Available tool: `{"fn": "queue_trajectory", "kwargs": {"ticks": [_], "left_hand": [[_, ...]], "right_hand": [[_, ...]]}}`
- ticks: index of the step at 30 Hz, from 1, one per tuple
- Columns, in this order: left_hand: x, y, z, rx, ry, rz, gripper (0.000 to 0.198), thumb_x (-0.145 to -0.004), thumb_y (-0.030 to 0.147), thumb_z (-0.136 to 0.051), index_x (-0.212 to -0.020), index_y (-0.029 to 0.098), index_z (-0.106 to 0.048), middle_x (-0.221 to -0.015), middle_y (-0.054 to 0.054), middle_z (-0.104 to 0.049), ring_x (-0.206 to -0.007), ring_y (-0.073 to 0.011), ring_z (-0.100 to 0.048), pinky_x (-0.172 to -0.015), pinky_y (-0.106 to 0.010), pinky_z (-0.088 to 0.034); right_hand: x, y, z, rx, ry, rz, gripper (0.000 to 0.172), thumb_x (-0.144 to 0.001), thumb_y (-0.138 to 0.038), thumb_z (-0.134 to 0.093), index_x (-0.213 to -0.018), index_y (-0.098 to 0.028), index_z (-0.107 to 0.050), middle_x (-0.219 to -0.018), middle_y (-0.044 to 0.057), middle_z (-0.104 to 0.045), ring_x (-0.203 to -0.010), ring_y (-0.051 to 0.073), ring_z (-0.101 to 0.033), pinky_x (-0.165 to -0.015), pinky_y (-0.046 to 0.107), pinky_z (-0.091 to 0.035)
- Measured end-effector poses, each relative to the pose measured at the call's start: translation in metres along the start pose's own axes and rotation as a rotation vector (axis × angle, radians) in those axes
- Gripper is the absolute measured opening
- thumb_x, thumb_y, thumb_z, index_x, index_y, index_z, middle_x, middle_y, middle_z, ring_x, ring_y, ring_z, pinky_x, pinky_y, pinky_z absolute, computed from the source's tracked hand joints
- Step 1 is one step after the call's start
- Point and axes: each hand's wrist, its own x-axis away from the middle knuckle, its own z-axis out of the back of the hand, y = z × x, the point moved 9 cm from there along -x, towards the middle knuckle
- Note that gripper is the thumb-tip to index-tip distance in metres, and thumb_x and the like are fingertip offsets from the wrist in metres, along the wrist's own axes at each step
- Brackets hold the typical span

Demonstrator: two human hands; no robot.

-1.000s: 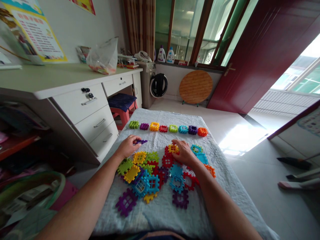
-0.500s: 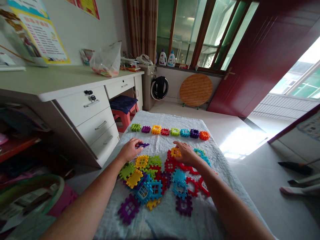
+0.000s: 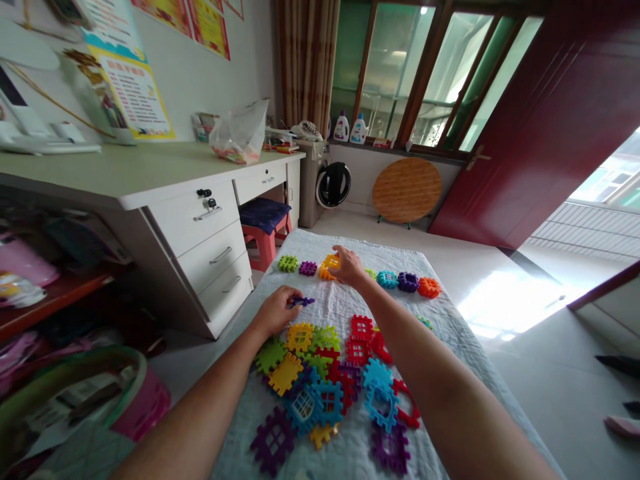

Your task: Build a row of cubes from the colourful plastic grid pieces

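My left hand pinches a dark purple notched plastic tile, seen nearly edge-on above the cloth. My right hand is at the far row, its fingers closed on a yellow notched tile; this overlaps the yellow piece in the row, so where one ends I cannot make out. Left of it in the row stand a green piece and a purple piece. To the right are a light blue piece, a dark purple piece and an orange piece. My hand hides the red piece and most of a green one.
Loose tiles lie nearer me: yellow, blue, red and purple. Under them is a pale blue cloth on the table. A white desk and a red stool stand at the left.
My right hand has moved forward and left from the loose red tiles to the far row, and the yellow tile that lay there is gone from them. My left hand keeps the purple tile.
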Motion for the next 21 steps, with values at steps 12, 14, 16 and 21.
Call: {"fn": "queue_trajectory", "kwargs": {"ticks": [12, 14, 16, 21], "left_hand": [[-0.001, -0.001, -0.001, -0.028, -0.024, -0.015, 0.026, -0.072, 0.026, -0.060, -0.097, 0.019, -0.065, -0.099, -0.006, -0.061, -0.085, -0.0202, -0.061, -0.082, -0.032, -0.049], [-0.001, -0.001, -0.001, -0.035, -0.025, -0.014, 0.026, -0.072, 0.026, -0.060, -0.097, 0.018, -0.065, -0.099, -0.006, -0.061, -0.086, -0.0203, -0.061, -0.082, -0.032, -0.049], [-0.001, -0.001, -0.001, -0.045, -0.026, -0.015, 0.026, -0.073, 0.026, -0.060, -0.097, 0.018, -0.065, -0.099, -0.006, -0.061, -0.086, -0.0204, -0.061, -0.082, -0.033, -0.049], [-0.001, -0.001, -0.001, -0.055, -0.028, -0.023, 0.026, -0.073, 0.026, -0.059, -0.097, 0.018, -0.065, -0.099, -0.007, -0.060, -0.086, -0.0201, -0.061, -0.082, -0.032, -0.049]], "right_hand": [[-0.011, 0.004, -0.028, 0.114, -0.141, -0.033, 0.086, -0.062, -0.037, -0.074, -0.136, -0.019, -0.036, -0.121, 0.015, -0.058, -0.110, 0.034, -0.050, -0.088, 0.044, -0.038], [-0.011, 0.004, -0.030, 0.117, -0.161, -0.038, 0.088, -0.060, -0.036, -0.075, -0.137, -0.019, -0.035, -0.121, 0.015, -0.058, -0.109, 0.034, -0.051, -0.087, 0.043, -0.038], [-0.011, 0.004, -0.030, 0.120, -0.181, -0.045, 0.086, -0.062, -0.032, -0.074, -0.138, -0.019, -0.034, -0.118, 0.014, -0.060, -0.108, 0.033, -0.053, -0.086, 0.042, -0.040], [-0.013, 0.003, -0.028, 0.093, -0.211, -0.043, 0.085, -0.065, -0.022, -0.071, -0.140, -0.020, -0.031, -0.116, 0.013, -0.062, -0.107, 0.031, -0.056, -0.086, 0.039, -0.041]]}}
